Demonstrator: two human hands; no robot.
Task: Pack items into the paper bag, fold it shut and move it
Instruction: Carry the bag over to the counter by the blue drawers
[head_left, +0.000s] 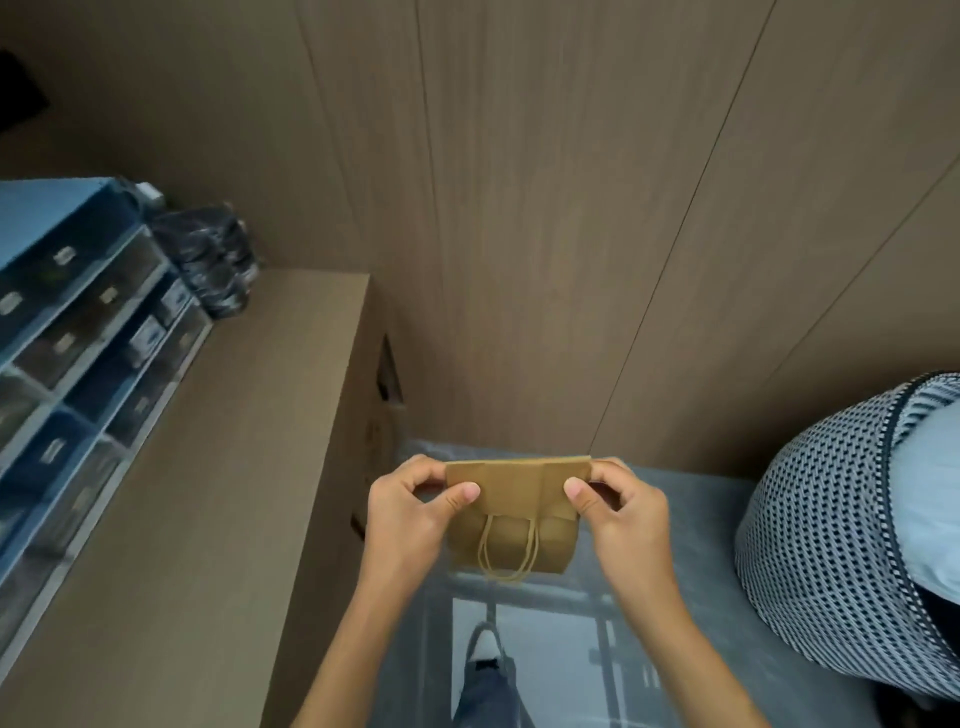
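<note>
Paper bag (511, 519) being held in mid-air at six o'clock, its top folded over.
Left hand (410, 514) is pinching the fold's nine o'clock end, right hand (626, 512) the three o'clock end; twine handles (508, 551) are hanging down the front.

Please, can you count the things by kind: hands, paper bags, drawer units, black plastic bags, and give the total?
Hands: 2, left hand and right hand
Paper bag: 1
Drawer unit: 1
Black plastic bag: 1
Total: 5
</note>
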